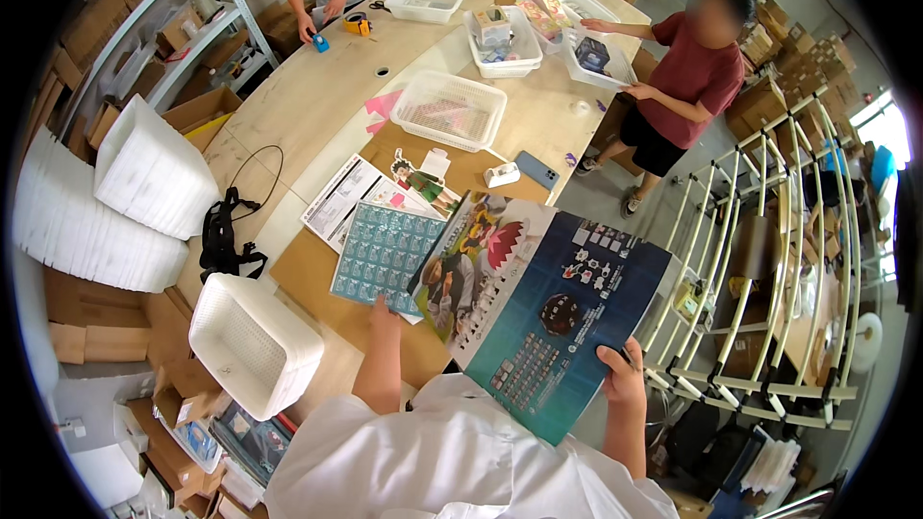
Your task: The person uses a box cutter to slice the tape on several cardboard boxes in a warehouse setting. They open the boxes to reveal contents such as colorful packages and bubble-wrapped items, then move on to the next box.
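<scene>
My right hand (pixel 624 371) grips the right edge of an open printed booklet (pixel 570 310), thumb on its face. A thin dark item, perhaps a pen, shows between those fingers. The booklet is tilted before my chest, with a figure picture on one page and dark blue-green print on the other. My left hand (pixel 386 308) is at the lower edge of a teal sheet (pixel 386 252) of repeated small prints; whether it grips or only touches is unclear. Under the sheet lie white printed papers (pixel 339 205). Beyond them is a character cutout (pixel 422 184) in green clothes.
A white basket (pixel 256 346) stands left of me, near black straps (pixel 229 234) and stacked white bins (pixel 151 166). Ahead are a mesh basket (pixel 448 112), a tape dispenser (pixel 502 174) and a phone (pixel 537 170). Two people work across the table (pixel 303 101); a pipe rack (pixel 743 267) stands right.
</scene>
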{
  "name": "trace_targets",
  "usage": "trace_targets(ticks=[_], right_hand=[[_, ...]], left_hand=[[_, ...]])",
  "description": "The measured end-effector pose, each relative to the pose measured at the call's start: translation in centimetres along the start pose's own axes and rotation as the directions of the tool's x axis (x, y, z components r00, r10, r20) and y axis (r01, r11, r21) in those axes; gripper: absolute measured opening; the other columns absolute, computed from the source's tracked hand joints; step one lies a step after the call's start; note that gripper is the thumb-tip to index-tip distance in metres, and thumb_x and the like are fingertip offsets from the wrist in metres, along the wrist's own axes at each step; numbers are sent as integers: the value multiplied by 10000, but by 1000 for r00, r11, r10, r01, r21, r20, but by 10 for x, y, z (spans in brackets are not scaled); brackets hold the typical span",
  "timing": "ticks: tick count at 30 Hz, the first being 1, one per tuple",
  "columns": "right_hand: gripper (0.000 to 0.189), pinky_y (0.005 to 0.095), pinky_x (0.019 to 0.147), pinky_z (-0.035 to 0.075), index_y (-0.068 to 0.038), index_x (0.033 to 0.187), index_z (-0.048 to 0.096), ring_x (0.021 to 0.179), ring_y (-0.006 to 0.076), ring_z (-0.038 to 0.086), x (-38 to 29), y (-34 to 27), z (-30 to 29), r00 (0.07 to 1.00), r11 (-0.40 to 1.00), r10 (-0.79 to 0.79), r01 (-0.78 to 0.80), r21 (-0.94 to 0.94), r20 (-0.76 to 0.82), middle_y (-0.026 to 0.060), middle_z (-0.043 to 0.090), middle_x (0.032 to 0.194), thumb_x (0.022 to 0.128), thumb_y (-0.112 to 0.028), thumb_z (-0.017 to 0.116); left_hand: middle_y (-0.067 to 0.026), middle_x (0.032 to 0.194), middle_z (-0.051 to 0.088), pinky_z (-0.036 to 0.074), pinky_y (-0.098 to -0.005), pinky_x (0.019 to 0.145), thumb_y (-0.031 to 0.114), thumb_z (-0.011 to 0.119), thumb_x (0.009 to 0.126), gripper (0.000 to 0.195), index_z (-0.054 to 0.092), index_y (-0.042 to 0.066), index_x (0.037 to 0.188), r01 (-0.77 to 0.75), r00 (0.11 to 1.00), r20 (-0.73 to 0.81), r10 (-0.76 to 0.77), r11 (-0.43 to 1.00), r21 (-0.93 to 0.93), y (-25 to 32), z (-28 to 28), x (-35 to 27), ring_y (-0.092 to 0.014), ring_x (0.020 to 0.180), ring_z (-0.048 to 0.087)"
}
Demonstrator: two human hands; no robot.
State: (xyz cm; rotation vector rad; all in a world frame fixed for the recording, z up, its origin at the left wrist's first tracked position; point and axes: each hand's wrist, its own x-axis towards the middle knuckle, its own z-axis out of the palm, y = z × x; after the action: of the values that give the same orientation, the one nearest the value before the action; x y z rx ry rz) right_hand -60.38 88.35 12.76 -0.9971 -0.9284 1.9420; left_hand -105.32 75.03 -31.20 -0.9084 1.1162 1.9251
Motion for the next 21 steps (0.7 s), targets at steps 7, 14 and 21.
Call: trace_targets(ticks=[7, 14, 21], right_hand=[[383, 370, 945, 599, 5, 1277, 689, 1066, 225, 738, -3, 11, -10, 982, 1000, 24, -20, 24, -185, 103, 761, 1190, 899, 67, 683], [375, 334, 980, 562, 3, 1290, 686, 1088, 199, 723, -5, 23, -21, 967, 992, 5, -36, -117, -254, 90, 759, 1197, 924, 80, 669], [395, 317, 803, 612, -24, 1317, 653, 986, 197, 743, -2, 37, -28, 909, 969, 78, -166, -184, -408, 70, 750, 1124, 934, 53, 711]], left_hand=[[-118, 1280, 678, 602, -456, 873, 201, 579, 1106, 307, 615, 34, 1361, 2, 997, 71, -4, 1000, 28, 11, -9, 22, -271, 1095, 683], [16, 776, 547, 474, -320, 609, 265, 688, 1059, 126, 652, 150, 1022, 76, 987, -159, -32, 957, 280, 28, -12, 38, -119, 651, 502], [0, 945, 624, 506, -339, 671, 195, 628, 1078, 49, 611, 176, 1120, -81, 996, -29, 86, 986, 145, 33, 3, 6, -135, 774, 591]])
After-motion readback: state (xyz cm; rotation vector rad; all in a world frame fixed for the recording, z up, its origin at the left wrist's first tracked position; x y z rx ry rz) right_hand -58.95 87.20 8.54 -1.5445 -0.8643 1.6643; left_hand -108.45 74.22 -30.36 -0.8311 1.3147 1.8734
